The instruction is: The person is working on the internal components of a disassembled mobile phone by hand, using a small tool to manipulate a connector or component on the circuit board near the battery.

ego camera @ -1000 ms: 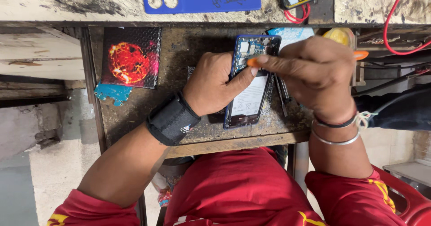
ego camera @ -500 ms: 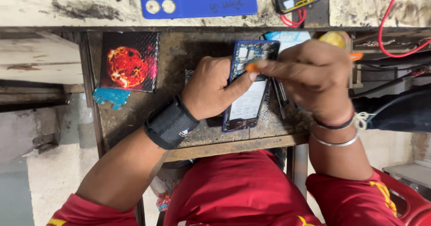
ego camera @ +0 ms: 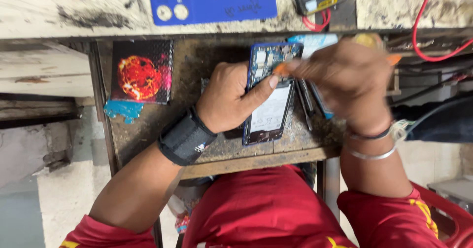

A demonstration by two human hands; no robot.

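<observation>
Left hand (ego camera: 231,97) clamps the opened phone (ego camera: 270,97) flat on the worn bench (ego camera: 197,65), thumb across it to stop sliding. Right hand (ego camera: 347,83), just right, pinches an orange tool (ego camera: 282,68) at its top.

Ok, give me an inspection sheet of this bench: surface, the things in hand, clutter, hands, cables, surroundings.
Surface: worn, stained small work shelf below a scuffed bench top.
Job's things: opened phone, back off, insides showing.
Clutter: card with an orange sphere, blue cover, spare tools.
Hands: left hand pins the phone with its thumb; right hand, blurred, holds an orange-tipped tool at the phone's upper part.
Cables: red wire at right.
Surroundings: red chair, pale floor.
</observation>
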